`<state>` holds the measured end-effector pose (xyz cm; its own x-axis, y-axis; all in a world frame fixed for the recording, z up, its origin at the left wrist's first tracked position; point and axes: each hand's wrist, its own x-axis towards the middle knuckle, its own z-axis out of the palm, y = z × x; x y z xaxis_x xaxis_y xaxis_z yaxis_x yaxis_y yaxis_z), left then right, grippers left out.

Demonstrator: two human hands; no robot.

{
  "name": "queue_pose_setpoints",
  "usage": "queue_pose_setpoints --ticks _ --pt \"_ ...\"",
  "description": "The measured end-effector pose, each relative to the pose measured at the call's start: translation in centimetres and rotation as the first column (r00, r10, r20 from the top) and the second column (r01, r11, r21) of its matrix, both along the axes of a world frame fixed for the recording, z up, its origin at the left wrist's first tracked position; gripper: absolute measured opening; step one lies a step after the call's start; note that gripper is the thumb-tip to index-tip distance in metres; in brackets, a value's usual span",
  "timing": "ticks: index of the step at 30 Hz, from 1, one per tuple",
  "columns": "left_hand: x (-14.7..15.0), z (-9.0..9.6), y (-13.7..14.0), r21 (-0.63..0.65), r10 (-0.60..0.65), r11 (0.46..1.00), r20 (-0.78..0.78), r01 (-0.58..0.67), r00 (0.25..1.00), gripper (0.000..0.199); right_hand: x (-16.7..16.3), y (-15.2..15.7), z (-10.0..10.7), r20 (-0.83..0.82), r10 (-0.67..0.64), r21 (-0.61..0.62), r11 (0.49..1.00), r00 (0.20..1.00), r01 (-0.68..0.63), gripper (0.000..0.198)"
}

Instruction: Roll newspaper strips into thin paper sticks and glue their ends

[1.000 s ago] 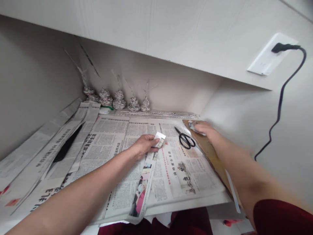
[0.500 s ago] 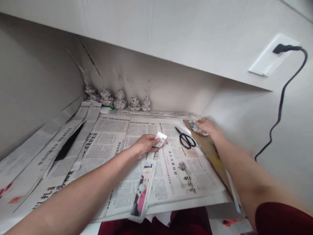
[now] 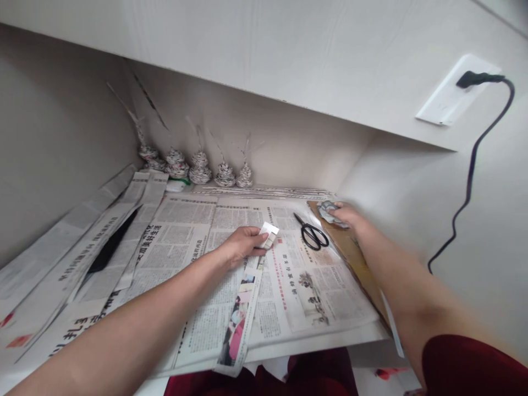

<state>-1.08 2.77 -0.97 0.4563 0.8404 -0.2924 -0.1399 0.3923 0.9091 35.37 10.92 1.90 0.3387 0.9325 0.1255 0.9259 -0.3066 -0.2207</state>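
1. Newspaper sheets (image 3: 274, 300) cover a white table (image 3: 330, 342) in a pale-walled recess; five coiled-paper gourd shapes (image 3: 200, 169) stand along the back, beyond the left hand and to its left.
2. Left hand (image 3: 246, 243): thumb and fingers closed on a small white piece (image 3: 269, 234); pose unchanged from both earlier frames.
3. Newspaper strip (image 3: 239, 324), bearing colour pictures, running from just below the left hand to the near table edge.
4. Right hand (image 3: 347, 214): fingers bent, touching the right side of a crumpled grey wad (image 3: 329, 209) on brown cardboard (image 3: 369, 278); whether they grip or merely press cannot be told.
5. Change: half a second earlier the fingers covered more of the wad; more of it now shows left of the fingertips.
6. Black-handled scissors (image 3: 304, 225), unmoved, lying between the hands, nearer the right; thin paper rods (image 3: 268, 192) lie beyond both.
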Motion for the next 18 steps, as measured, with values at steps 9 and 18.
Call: queue_pose_setpoints --ticks 9,18 --pt "0.0 -0.3 0.2 0.006 -0.004 1.0 0.007 0.004 1.0 0.015 -0.4 -1.2 0.7 0.306 0.015 0.103 0.994 0.952 -0.049 0.038" --pt "0.0 -0.2 0.1 0.011 -0.014 1.0 -0.007 0.014 1.0 0.016 -1.8 -1.6 0.7 0.392 0.212 -0.176 0.973 0.895 -0.153 0.037"
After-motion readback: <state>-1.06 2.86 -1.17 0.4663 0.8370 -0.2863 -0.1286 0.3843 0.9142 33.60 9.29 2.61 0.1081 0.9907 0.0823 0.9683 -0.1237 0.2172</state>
